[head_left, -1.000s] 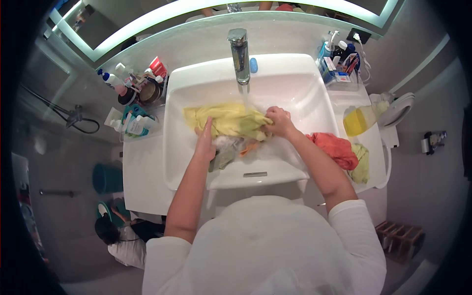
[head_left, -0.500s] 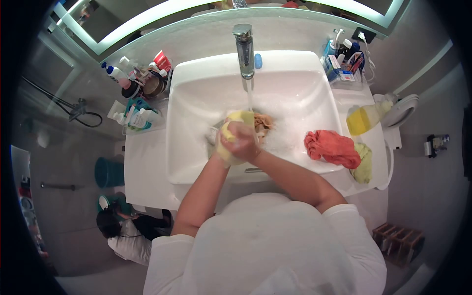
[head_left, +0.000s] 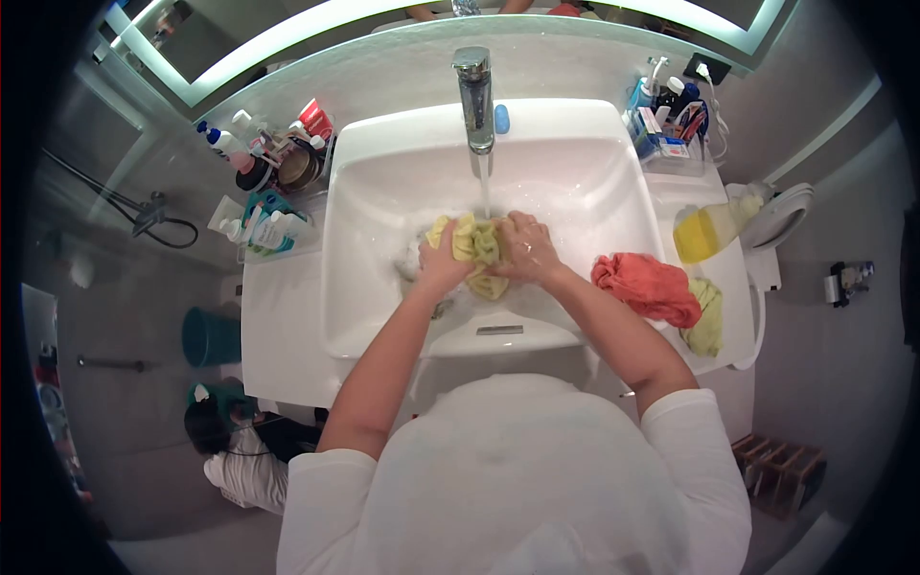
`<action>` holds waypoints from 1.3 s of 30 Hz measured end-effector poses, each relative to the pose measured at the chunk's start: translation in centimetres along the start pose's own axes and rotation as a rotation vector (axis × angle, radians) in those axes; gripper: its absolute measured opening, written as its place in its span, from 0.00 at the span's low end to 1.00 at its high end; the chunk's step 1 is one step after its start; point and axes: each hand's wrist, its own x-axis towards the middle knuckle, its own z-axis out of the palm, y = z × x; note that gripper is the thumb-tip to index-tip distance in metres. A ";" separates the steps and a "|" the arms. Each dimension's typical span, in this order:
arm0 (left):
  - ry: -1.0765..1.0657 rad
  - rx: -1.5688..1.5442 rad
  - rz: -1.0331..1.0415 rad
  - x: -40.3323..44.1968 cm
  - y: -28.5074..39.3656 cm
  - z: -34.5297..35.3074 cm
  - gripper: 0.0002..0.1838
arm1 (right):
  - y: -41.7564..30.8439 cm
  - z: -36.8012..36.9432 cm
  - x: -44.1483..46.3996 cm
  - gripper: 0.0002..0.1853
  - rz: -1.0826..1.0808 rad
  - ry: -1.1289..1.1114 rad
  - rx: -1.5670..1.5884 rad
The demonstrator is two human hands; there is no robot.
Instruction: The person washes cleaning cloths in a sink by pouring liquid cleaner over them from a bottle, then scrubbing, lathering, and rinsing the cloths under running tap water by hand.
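Under the running faucet (head_left: 474, 101), a bunched yellow cloth (head_left: 487, 243) lies between my hands in the white sink (head_left: 383, 182). My left hand (head_left: 443, 266) grips its left side, fingers curled into the fabric. My right hand (head_left: 526, 249) is closed on the cloth's right side. Foamy water surrounds the cloth, and part of a greyish item shows by my left wrist. A red cloth (head_left: 644, 287) rests over the sink's right rim, with a light green cloth (head_left: 704, 319) beside it on the counter.
Toiletries (head_left: 273, 225) stand left of the sink, more (head_left: 668, 125) at the back right. A bottle of yellow liquid (head_left: 704, 233) is on the right counter. A blue soap (head_left: 501, 119) sits behind the faucet's right side. Another person (head_left: 251, 468) is low at the left, near a teal bucket (head_left: 211, 336).
My hands have gone from stretching the yellow cloth, through being pressed together around it, to holding it bunched lower in the sink, one on each side. The orange-brown item is no longer visible.
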 end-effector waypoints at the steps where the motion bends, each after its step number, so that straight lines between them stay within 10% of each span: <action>1: -0.003 0.037 0.056 -0.1 -0.2 -0.4 0.31 | 0.5 -0.2 0.4 0.28 0.004 -0.099 0.001; 6: -0.008 0.226 0.347 1.4 -2.4 -4.6 0.31 | 5.3 -3.9 2.2 0.14 0.135 -0.151 0.830; 9: -0.448 -1.096 0.245 2.2 -0.6 -4.4 0.36 | 5.0 -5.7 4.3 0.15 0.458 -0.091 1.251; 12: -0.597 -1.668 -0.100 1.2 2.6 -3.4 0.26 | 1.8 -4.4 4.9 0.17 0.737 0.110 1.914; 21: -0.461 -1.963 -0.296 3.1 0.2 3.6 0.16 | -6.7 0.0 2.3 0.14 0.004 0.458 0.692; 23: -0.496 -2.045 -0.269 2.6 0.3 3.7 0.15 | -5.3 0.1 2.5 0.15 0.142 0.184 0.645; 27: -0.363 -1.640 -0.271 2.7 1.4 4.5 0.17 | 0.6 1.7 3.8 0.18 0.449 -0.212 0.446; 32: -0.449 -1.474 -0.189 5.4 -1.0 0.9 0.23 | 4.6 4.1 3.3 0.33 0.323 0.241 0.312; 35: 0.401 -0.439 -0.004 5.0 -0.9 0.4 0.28 | 2.7 -0.3 2.2 0.36 0.084 0.143 0.144; 39: 0.067 0.236 0.327 3.7 -1.1 1.0 0.23 | 6.5 1.2 1.0 0.26 0.110 -0.294 0.409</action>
